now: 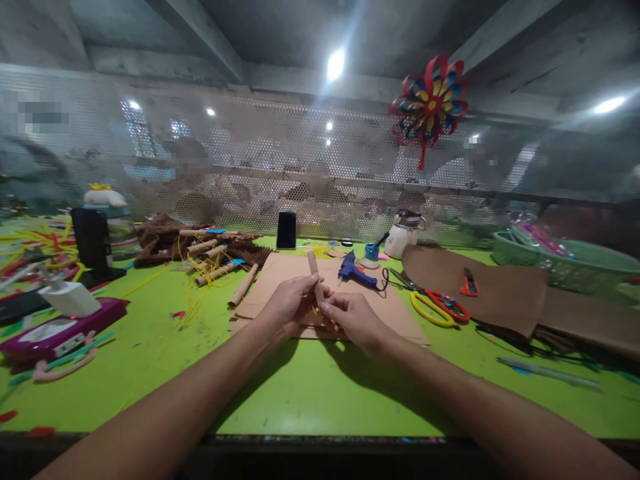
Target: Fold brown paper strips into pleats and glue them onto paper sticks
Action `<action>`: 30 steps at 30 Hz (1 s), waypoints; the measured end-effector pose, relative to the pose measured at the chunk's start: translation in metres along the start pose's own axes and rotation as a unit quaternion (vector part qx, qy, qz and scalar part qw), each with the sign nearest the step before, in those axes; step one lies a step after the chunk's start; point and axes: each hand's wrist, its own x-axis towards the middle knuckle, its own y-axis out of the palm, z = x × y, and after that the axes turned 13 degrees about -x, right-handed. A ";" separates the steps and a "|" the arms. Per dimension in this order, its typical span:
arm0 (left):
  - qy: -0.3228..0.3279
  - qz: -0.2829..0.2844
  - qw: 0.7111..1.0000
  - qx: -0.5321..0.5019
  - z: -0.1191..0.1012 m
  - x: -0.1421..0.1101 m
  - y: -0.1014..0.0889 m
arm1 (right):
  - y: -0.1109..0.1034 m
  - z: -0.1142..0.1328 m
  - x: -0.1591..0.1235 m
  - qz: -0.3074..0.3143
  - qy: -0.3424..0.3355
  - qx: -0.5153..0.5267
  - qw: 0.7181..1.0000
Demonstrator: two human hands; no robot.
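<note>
Between my two hands stands a narrow roll of brown paper (313,264), tilted slightly to the left at its top. My left hand (296,297) is closed around its left side, fingers near the middle. Lower down, my right hand (354,315) pinches the roll with thumb and fingers. Beneath both hands lies a stack of brown paper sheets (390,313) on the green table. A blue hot glue gun (355,272) rests on the sheets, just beyond my right hand. A bit of yellow string seems to show near my fingers, but it is small.
Scissors with yellow and red handles (435,308) and a red utility knife (469,283) lie right, by dark brown paper (500,310). Left are paper rolls with yellow string (215,275) and a purple power strip (65,330). A phone (287,230) stands behind; a green basket (590,263) sits far right.
</note>
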 end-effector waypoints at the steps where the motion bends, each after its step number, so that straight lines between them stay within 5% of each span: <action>1: 0.006 -0.001 1.000 0.005 0.000 -0.001 0.000 | 0.000 -0.001 0.000 0.002 0.002 -0.003 1.000; 7: 0.034 -0.009 0.998 0.058 0.001 -0.008 0.007 | 0.002 0.002 0.004 -0.022 0.038 -0.014 0.999; 16: 0.086 0.008 0.995 0.058 0.006 -0.005 0.007 | 0.003 -0.009 0.008 -0.087 -0.067 -0.142 0.984; 30: 0.058 0.019 0.997 0.044 0.009 0.001 0.000 | 0.009 -0.007 0.003 -0.128 -0.107 -0.201 0.965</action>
